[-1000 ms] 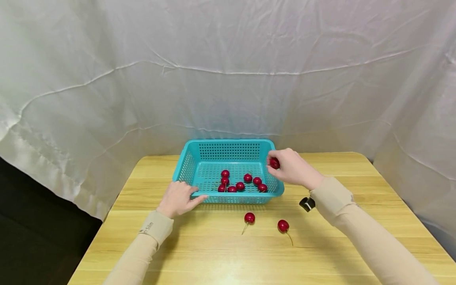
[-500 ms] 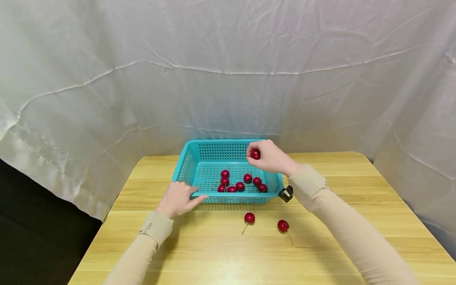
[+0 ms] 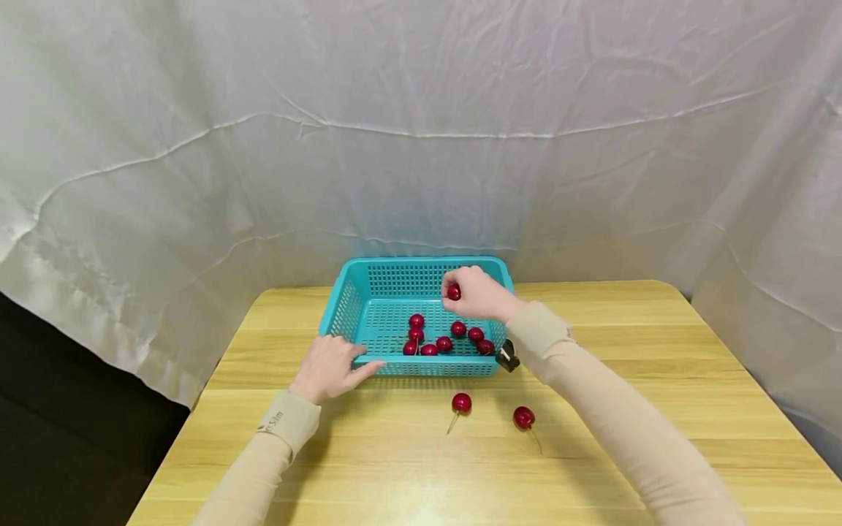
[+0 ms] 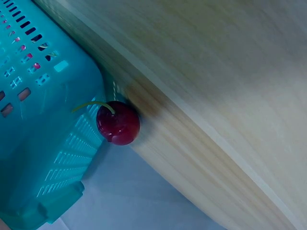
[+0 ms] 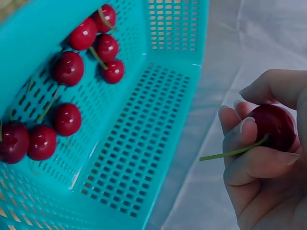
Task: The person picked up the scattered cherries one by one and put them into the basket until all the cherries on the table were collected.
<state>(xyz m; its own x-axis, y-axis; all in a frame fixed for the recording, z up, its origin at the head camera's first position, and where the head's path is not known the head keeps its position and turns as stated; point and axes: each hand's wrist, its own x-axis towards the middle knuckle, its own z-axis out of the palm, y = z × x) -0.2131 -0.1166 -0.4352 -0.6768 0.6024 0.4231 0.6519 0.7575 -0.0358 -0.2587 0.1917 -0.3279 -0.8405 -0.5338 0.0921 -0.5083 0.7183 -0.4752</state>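
Note:
My right hand (image 3: pixel 480 294) pinches a dark red cherry (image 5: pixel 273 128) between thumb and fingers, its green stem sticking out. The hand is over the right part of the turquoise basket (image 3: pixel 421 261), apart from its floor. Several red cherries (image 5: pixel 68 68) lie inside, mostly along the near side. At the basket's near left corner, my left hand (image 3: pixel 329 367) holds the rim, its thumb stretched along the front; part of its fingers is hidden. In the left wrist view, a stemmed cherry (image 4: pixel 118 123) shows by the basket's outer wall (image 4: pixel 76 72).
Two cherries with stems lie on the wooden table (image 3: pixel 395 467) in front of the basket: one cherry (image 3: pixel 462 403) near its middle, another cherry (image 3: pixel 523 418) further right. A pale cloth (image 3: pixel 421 183) hangs behind the table. Dark fabric (image 3: pixel 66 409) is at the left.
My right hand has carried its cherry leftward from the basket's right rim to over the inside. The left hand and the cherries lying down have stayed in place.

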